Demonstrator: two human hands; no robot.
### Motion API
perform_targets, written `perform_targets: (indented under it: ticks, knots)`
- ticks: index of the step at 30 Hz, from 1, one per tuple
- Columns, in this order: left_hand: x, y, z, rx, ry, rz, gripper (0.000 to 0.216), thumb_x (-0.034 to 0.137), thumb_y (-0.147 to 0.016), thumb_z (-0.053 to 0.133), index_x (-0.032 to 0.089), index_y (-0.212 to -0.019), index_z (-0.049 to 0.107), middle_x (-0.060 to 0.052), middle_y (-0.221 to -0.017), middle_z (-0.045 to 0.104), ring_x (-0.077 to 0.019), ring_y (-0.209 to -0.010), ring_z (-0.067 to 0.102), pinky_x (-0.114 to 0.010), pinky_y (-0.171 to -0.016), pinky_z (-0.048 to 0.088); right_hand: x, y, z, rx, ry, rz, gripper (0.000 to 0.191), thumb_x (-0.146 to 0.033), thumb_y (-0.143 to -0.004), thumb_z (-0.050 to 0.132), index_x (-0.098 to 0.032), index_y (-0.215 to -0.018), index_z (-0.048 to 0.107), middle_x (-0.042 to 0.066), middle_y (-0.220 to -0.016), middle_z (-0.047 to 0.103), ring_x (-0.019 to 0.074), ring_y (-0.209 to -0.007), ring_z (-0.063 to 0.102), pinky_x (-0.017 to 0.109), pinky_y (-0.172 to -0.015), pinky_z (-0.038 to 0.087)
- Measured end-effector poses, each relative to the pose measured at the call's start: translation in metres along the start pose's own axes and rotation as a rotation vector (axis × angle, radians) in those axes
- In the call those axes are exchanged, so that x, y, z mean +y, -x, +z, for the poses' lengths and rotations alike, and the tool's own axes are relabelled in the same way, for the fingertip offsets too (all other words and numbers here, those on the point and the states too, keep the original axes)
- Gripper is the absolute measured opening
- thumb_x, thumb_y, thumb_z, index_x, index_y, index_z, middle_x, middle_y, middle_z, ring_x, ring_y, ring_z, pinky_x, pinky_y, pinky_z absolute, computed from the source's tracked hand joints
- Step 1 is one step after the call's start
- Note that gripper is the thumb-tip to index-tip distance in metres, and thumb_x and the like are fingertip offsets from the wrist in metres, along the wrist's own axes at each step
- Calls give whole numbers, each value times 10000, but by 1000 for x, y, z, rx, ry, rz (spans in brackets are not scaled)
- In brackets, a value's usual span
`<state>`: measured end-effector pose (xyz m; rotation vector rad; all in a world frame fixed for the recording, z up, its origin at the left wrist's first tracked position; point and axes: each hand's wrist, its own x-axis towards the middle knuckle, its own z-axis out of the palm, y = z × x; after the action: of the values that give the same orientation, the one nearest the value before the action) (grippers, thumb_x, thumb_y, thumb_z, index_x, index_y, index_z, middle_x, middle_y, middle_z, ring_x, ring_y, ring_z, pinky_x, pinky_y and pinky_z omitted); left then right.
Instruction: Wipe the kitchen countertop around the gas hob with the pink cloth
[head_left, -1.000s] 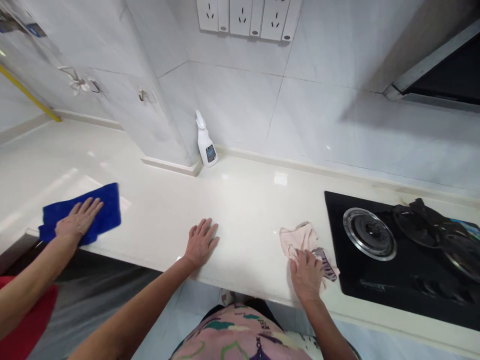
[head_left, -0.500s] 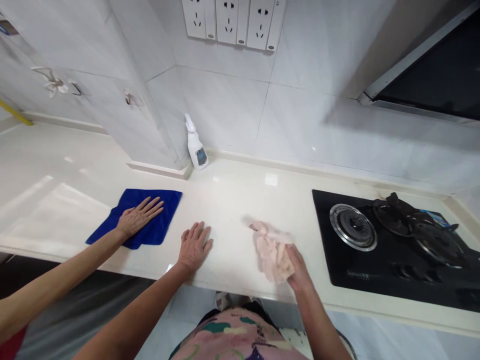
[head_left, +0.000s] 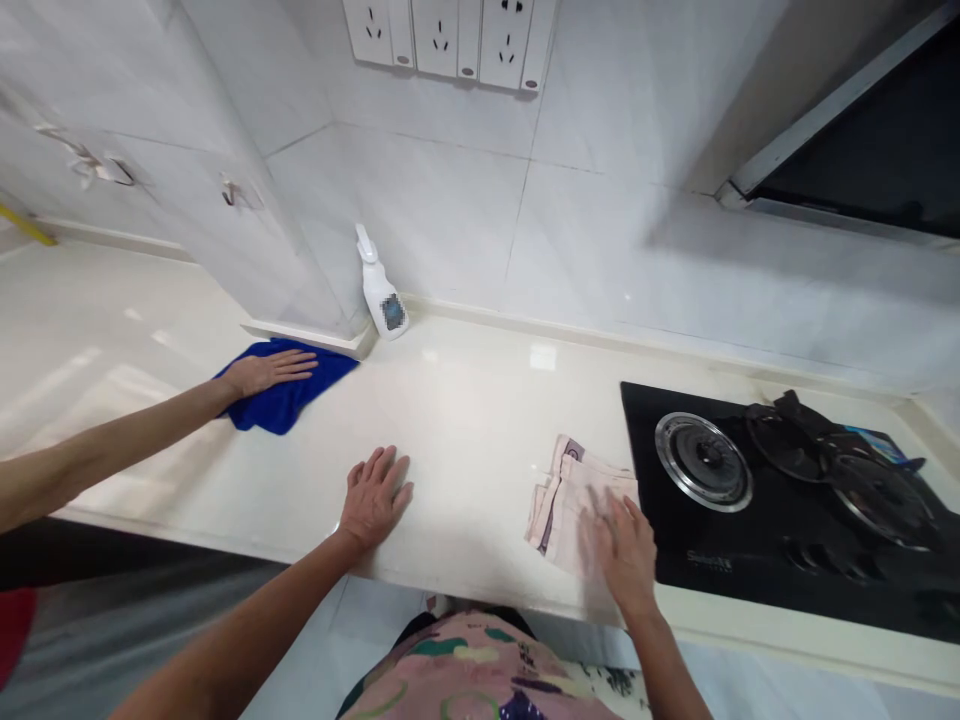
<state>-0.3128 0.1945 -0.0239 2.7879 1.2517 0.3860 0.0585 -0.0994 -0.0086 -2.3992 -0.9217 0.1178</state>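
**Pressing a folded pale pink cloth (head_left: pixel 574 510) flat**

The right hand (head_left: pixel 624 555) lies open, fingers spread, on the cloth's near end, pinching nothing. The cloth sits on the white countertop (head_left: pixel 472 400) just beside the black gas hob (head_left: pixel 712 560). The left hand (head_left: pixel 373 497) rests spread on the counter, holding nothing. A co-worker's hand (head_left: pixel 266 370) lies flat on a blue cloth (head_left: pixel 289 395).

Pale stone countertop (head_left: pixel 465 400) with blue cloth (head_left: pixel 289 400), folded pink rag (head_left: pixel 562 510), spray bottle (head_left: pixel 382 295), black gas hob (head_left: pixel 720 565)
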Motion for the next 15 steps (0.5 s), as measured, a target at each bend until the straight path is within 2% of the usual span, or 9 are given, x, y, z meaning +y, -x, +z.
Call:
perform_targets:
  ticks: [2,4,10,12,15]
  knots:
    - [1,0,-1,-18,-4,-12,481,422,-1017,452,213,-1401,652,-175,-1579,546,-371,-1498,441,-590,-1186,341,-17,2,22,-54,54,-88,645,-608,-1006,368,-201,-1441,615,162,-1637,444,368,-1539,329,625,-1235,269]
    - [1,0,-2,-28,-8,-23,475,426,-1016,458,231,-1405,650,-159,-1582,547,-357,-1503,437,-578,-1193,333,-18,9,29,-93,90,-139,592,-522,-1027,362,-209,-1469,599,147,-1663,420,384,-1588,237,677,-1252,178]
    - [1,0,-5,-45,-6,-48,467,440,-1002,507,284,-1421,642,-126,-1587,549,-340,-1505,441,-554,-1196,333,38,34,5,-105,376,-331,573,-463,-1029,369,-196,-1489,581,165,-1677,394,367,-1612,203,645,-1244,253]
    - [1,0,-6,-57,-6,-48,473,440,-999,512,282,-1427,638,-131,-1589,545,-344,-1506,440,-560,-1196,331,43,26,4,-90,414,-353,585,-472,-1023,366,-165,-1462,601,195,-1672,387,384,-1605,215,651,-1239,257]
    - [3,1,-8,-73,-3,-53,477,444,-993,525,279,-1427,637,-136,-1592,539,-349,-1503,439,-565,-1202,324,30,3,16,-63,419,-348,610,-477,-1025,363,-117,-1460,595,235,-1671,364,432,-1594,210,684,-1223,248]
